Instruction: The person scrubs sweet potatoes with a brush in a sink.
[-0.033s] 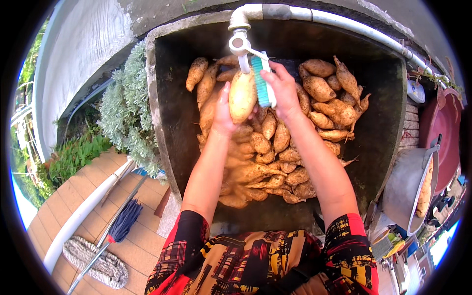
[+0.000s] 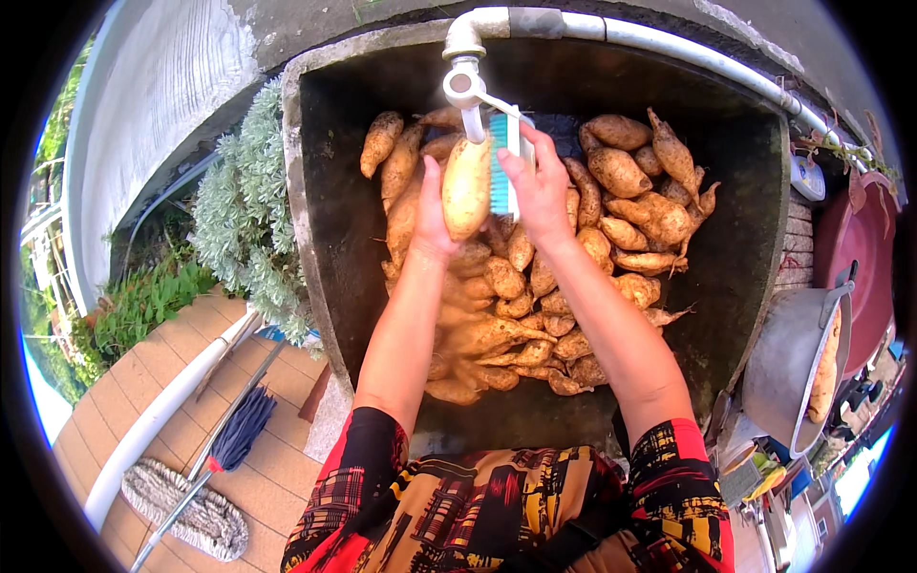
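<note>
A pale, mostly clean sweet potato (image 2: 467, 189) stands nearly upright right under the spout of a white tap (image 2: 463, 84). My left hand (image 2: 433, 218) is closed around its left side and underside. In my right hand (image 2: 543, 189) is a scrubbing brush (image 2: 501, 167) with teal bristles and a white back. Its bristles press against the right side of the sweet potato. Beneath both hands lies a heap of muddy sweet potatoes (image 2: 511, 334), partly in brownish water on the left. Fingers behind the sweet potato are partly hidden.
The dark concrete basin (image 2: 298, 191) walls in the heap. A white pipe (image 2: 669, 55) runs along its far edge. Right of it are a metal pot (image 2: 788, 334) holding a sweet potato and a reddish tub (image 2: 860, 258). A silvery bush (image 2: 253, 201) and mops (image 2: 186, 506) are left.
The brush has shifted left onto the sweet potato, and its back has turned more upright. My right hand moved slightly left with it. The sweet potato stays nearly in place.
</note>
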### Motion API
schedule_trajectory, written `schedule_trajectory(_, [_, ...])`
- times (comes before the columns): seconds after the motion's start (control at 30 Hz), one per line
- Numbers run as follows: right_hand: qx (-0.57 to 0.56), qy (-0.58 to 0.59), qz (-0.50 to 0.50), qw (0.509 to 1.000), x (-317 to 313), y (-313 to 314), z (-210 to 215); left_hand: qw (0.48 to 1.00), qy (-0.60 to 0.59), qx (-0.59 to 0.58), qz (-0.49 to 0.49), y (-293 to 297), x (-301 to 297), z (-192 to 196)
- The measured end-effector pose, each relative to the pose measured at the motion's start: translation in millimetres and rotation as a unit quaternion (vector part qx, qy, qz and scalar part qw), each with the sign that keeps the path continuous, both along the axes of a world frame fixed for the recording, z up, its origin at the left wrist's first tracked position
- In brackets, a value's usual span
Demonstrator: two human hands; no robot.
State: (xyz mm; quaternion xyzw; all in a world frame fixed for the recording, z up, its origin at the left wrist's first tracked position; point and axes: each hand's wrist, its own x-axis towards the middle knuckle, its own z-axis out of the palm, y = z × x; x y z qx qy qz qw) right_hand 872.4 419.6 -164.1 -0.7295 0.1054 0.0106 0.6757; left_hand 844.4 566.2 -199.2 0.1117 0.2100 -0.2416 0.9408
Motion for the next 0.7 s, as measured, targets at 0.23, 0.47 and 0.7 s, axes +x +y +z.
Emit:
schedule_trajectory(0.23, [-0.277, -0.058, 0.154, 0.947, -75.5, 21.7, 44.4, 1.000, -0.010, 0.019, -0.005, 5.0, 3.7, -10.1])
schedule_trajectory(0.47, [-0.275, 0.095, 0.067, 0.954, 43.4, -28.0, -12.6, 0.997, -0.035, 0.031, -0.054, -1.5, -0.7, 9.6])
schedule_trajectory(0.7, [0.141, 0.108, 0.085, 0.980, 1.3, -23.3, 31.9, 0.987, -0.118, -0.109, -0.002, 18.9, -3.1, -31.1])
